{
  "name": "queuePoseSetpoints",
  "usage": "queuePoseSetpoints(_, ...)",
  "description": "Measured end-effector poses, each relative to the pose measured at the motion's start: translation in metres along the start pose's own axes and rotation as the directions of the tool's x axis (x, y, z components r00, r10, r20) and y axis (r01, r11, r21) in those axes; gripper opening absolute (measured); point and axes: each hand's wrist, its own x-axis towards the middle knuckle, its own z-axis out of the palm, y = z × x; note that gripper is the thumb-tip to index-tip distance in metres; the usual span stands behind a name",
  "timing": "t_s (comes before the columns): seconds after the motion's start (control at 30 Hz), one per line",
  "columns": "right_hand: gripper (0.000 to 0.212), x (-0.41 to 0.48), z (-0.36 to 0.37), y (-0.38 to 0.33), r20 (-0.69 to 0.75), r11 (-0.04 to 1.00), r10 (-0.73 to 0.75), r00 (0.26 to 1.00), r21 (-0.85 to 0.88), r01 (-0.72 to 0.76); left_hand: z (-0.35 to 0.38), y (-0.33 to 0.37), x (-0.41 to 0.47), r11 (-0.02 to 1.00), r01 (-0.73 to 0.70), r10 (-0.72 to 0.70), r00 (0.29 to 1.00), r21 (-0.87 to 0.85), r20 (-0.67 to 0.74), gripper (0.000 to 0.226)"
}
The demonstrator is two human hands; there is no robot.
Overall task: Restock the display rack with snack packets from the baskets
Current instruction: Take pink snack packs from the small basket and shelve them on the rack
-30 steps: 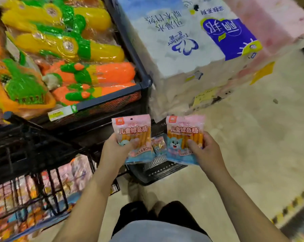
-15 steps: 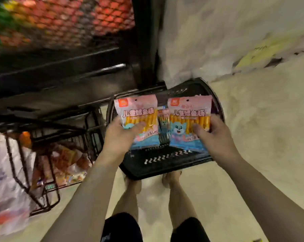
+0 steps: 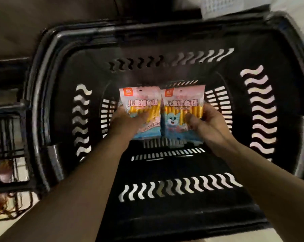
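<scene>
Two pink-and-blue snack packets of yellow sausage sticks are held side by side low inside a black plastic basket (image 3: 48,95). My left hand (image 3: 126,124) grips the left packet (image 3: 140,103) with the thumb across its front. My right hand (image 3: 208,127) grips the right packet (image 3: 182,105), which shows a blue cartoon animal, also with the thumb on its front. The two packets touch at their inner edges. The basket floor under them is hidden by the packets and my hands.
The basket fills most of the view, with wavy slots in its walls. A dark wire rack (image 3: 6,137) with blurred goods stands at the left. A white mesh object (image 3: 223,6) sits beyond the basket's far rim.
My head has dropped toward the basket, which now fills the view. Both hands have gone down into it with the packets, and the packets have come together.
</scene>
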Motion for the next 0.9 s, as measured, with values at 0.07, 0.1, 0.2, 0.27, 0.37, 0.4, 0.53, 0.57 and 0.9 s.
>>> queuePoseSetpoints(0.07, 0.024, 0.021, 0.003, 0.016, 0.022, 1.0, 0.01, 1.0, -0.017, -0.01, 0.01, -0.014, 0.023, 0.999, 0.002, -0.002, 1.0, 0.049, -0.012, 0.035)
queuePoseSetpoints(0.1, 0.024, 0.031, 0.003, 0.023, 0.035, 0.999, 0.012, 0.999, -0.032, -0.01, 0.015, -0.021, 0.034, 0.998, 0.005, -0.003, 1.0, 0.067, -0.022, 0.035)
queuePoseSetpoints(0.2, 0.027, 0.058, 0.008, 0.043, 0.035, 0.998, 0.056, 0.998, -0.033, -0.055, 0.029, -0.038, 0.063, 0.988, 0.017, -0.007, 0.998, 0.152, -0.061, 0.039)
queuePoseSetpoints(0.27, 0.03, 0.073, 0.011, 0.056, 0.005, 0.997, 0.065, 0.998, -0.038, -0.065, 0.037, -0.046, 0.075, 0.982, 0.021, -0.006, 0.997, 0.188, -0.083, 0.041)
queuePoseSetpoints(0.37, 0.027, 0.084, 0.018, 0.065, -0.032, 0.991, 0.094, 0.995, -0.092, -0.097, 0.046, -0.053, 0.083, 0.983, 0.036, -0.016, 0.994, 0.183, -0.112, 0.041)
queuePoseSetpoints(0.4, 0.025, 0.086, 0.02, 0.066, -0.055, 0.986, 0.096, 0.994, -0.132, -0.103, 0.047, -0.053, 0.083, 0.98, 0.022, 0.006, 0.99, 0.2, -0.14, 0.043)
queuePoseSetpoints(0.53, 0.034, 0.087, 0.026, 0.069, -0.157, 0.914, 0.001, 0.988, -0.4, -0.065, 0.051, -0.057, 0.083, 0.915, 0.029, 0.09, 0.958, 0.403, -0.273, 0.069)
queuePoseSetpoints(0.57, 0.041, 0.086, 0.026, 0.069, -0.171, 0.88, -0.014, 0.985, -0.469, -0.069, 0.051, -0.056, 0.081, 0.901, 0.057, 0.079, 0.953, 0.431, -0.292, 0.074)
queuePoseSetpoints(0.9, 0.058, -0.008, 0.015, -0.008, 0.019, 0.284, 0.024, 1.0, -0.959, 0.012, 0.001, -0.007, -0.006, 0.732, -0.057, 0.12, 0.992, 0.679, -0.047, 0.053)
